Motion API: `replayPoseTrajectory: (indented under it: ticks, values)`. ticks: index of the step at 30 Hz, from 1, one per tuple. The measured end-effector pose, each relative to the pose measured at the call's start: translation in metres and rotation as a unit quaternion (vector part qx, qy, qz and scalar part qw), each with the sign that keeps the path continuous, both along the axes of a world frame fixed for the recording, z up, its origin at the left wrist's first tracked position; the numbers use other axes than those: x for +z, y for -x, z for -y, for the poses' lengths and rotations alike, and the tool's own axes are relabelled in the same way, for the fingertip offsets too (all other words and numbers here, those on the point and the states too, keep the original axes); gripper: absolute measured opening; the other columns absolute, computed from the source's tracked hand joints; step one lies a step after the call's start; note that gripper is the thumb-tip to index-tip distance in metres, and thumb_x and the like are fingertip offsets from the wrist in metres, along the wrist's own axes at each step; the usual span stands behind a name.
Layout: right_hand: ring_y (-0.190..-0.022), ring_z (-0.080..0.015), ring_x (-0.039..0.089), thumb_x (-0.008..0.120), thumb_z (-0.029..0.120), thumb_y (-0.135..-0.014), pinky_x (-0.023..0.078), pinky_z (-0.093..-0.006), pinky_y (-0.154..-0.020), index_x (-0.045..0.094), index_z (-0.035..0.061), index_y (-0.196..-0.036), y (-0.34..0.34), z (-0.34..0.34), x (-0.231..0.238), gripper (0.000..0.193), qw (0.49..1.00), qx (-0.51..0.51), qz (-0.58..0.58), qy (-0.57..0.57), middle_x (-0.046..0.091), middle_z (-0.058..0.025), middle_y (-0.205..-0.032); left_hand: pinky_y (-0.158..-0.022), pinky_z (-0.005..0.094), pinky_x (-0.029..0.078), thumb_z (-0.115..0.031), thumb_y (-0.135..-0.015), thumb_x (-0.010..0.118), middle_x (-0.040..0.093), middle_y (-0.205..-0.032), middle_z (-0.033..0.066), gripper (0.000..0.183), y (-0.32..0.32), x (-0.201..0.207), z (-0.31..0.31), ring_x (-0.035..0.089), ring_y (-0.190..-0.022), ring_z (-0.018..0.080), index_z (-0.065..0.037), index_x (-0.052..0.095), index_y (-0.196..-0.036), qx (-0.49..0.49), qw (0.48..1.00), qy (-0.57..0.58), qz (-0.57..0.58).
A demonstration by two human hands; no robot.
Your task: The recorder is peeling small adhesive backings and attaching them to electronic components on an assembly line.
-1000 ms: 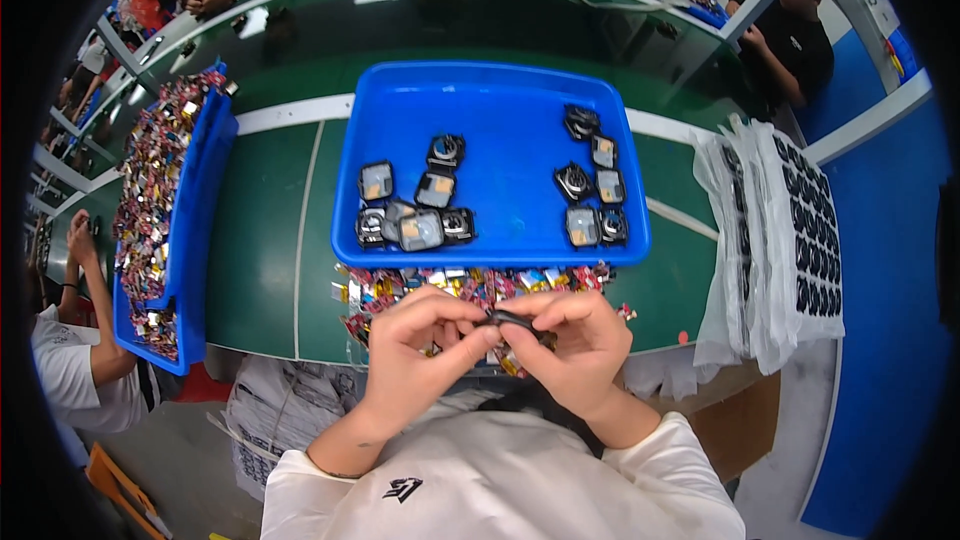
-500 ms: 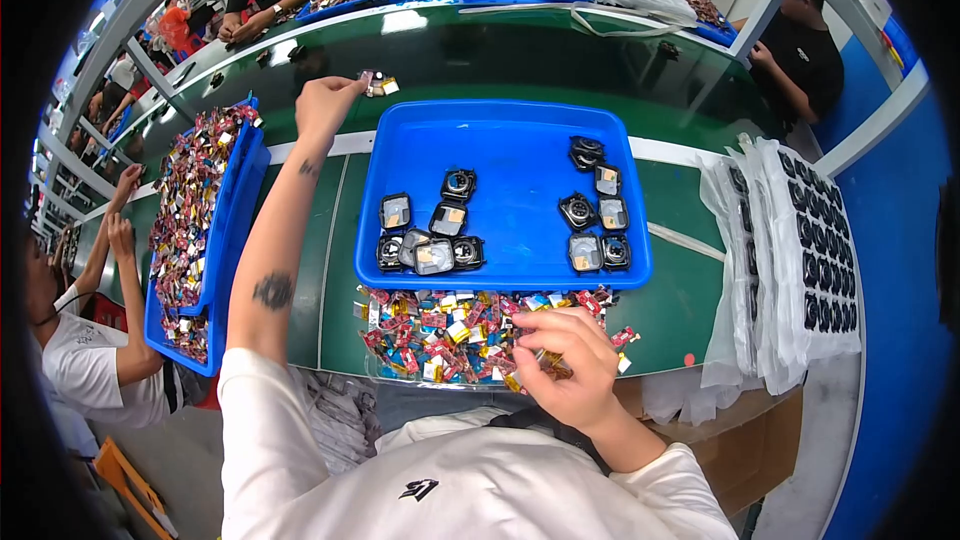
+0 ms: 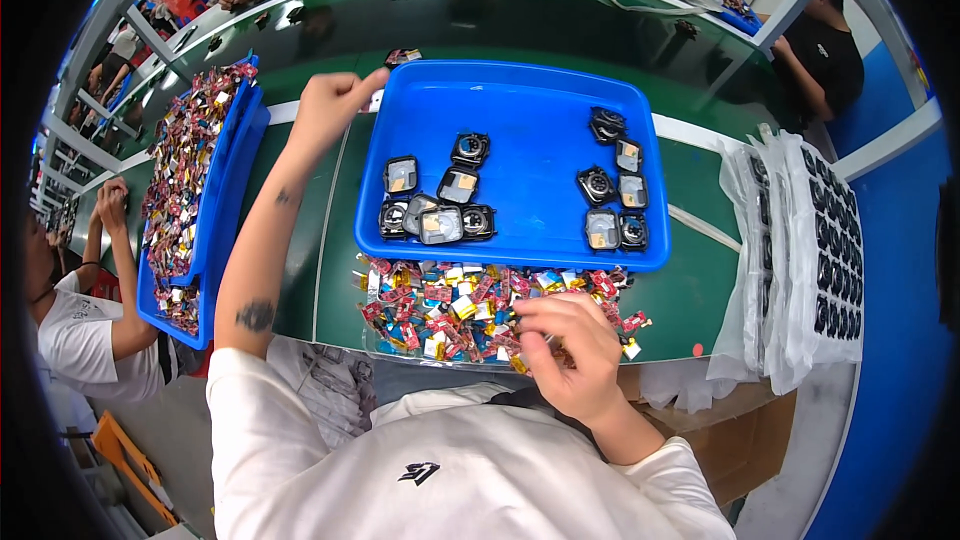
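My left hand (image 3: 335, 112) reaches past the far left corner of a blue tray (image 3: 520, 83), fingers closed. Anything in its grip is hidden. Just past its fingertips, a small red and white part (image 3: 403, 56) lies on the green bench. My right hand (image 3: 575, 352) hovers at the right of a heap of small circuit pieces (image 3: 440, 315), with red, white, yellow and blue showing. Its fingers are curled around something I cannot make out. Inside the tray sit two groups of smartwatch cases, one at the left (image 3: 440, 225) and one at the right (image 3: 602, 228).
Left of my arm stands a blue bin (image 3: 228, 210) filled with similar circuit pieces (image 3: 185, 180). At right are white plastic trays of black parts (image 3: 833, 240). A co-worker (image 3: 90, 330) sits at far left; others work across the bench. Metal frame posts (image 3: 880, 130) edge the view.
My view has shifted, so the tray appears higher. My left hand has moved right, closer to the tray's corner, and the small part now shows past its fingertips. My right hand stays over the heap.
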State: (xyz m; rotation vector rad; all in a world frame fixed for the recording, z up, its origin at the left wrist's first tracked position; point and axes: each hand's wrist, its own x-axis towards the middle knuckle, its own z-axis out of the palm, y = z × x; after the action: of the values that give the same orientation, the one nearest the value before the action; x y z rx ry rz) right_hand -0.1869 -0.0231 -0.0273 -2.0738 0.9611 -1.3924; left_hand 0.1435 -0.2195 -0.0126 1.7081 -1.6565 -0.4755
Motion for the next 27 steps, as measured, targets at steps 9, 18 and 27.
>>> replayPoseTrajectory:
  ticks: [9,18,27]
  values:
    - [-0.083,-0.0265,0.061,0.059,-0.010,-0.063,0.050,-0.0349,-0.070,0.063,0.0023,-0.072,0.003,0.004,-0.004,0.016,0.998,0.038,-0.018,0.047,0.068,-0.0106,-0.097,-0.052,0.0242,0.033,-0.012,-0.078,0.073,0.063,-0.071,0.0029,0.013,0.036,-0.015,-0.183,0.044,-0.059,0.0077,-0.001,0.071,-0.086,0.056,0.994,0.089,-0.034]
    - [-0.085,-0.0269,0.060,0.059,-0.009,-0.064,0.049,-0.0360,-0.073,0.067,0.0018,-0.077,-0.004,0.005,-0.001,0.019,0.997,0.022,-0.060,0.031,0.067,-0.0097,-0.097,-0.058,0.0241,0.037,-0.004,-0.070,0.076,0.066,-0.078,0.0011,0.012,0.047,-0.030,-0.205,0.047,-0.067,0.0100,-0.003,0.066,-0.076,0.038,0.996,0.059,-0.047]
    - [-0.085,-0.0269,0.061,0.061,-0.009,-0.063,0.050,-0.0358,-0.073,0.067,0.0018,-0.078,-0.010,0.002,0.002,0.019,0.997,0.035,-0.060,0.036,0.067,-0.0096,-0.097,-0.062,0.0245,0.040,0.003,-0.071,0.073,0.061,-0.075,0.0023,0.022,0.044,-0.019,-0.217,0.048,-0.068,0.0112,-0.002,0.069,-0.091,0.028,0.971,-0.052,-0.233]
